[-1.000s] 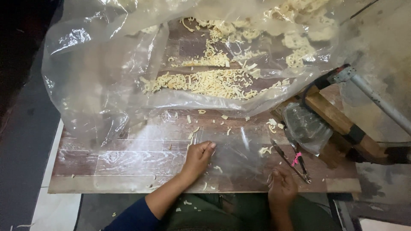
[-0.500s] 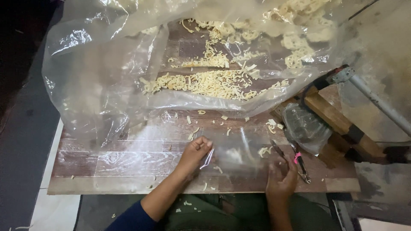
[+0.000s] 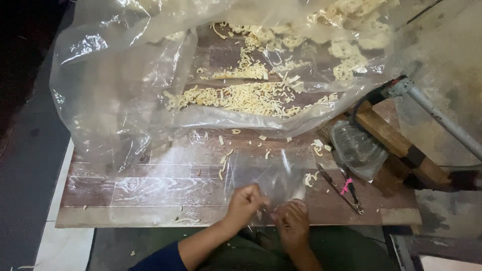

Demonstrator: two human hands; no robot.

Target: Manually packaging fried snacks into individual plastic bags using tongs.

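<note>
Left hand (image 3: 244,202), forearm angled in from lower left, grip pinched on the near edge of a small clear plastic bag (image 3: 268,175) lying flat on the wooden worktop (image 3: 150,190). Right hand (image 3: 292,224) just beside it, knuckles up, grip curled onto the same edge. Tongs (image 3: 341,188) lie to the right.

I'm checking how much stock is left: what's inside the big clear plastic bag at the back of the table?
The big clear bag holds pale broken cracker strips and a few lattice-shaped crackers. Its crumpled top folds blur whatever lies further back.
</note>
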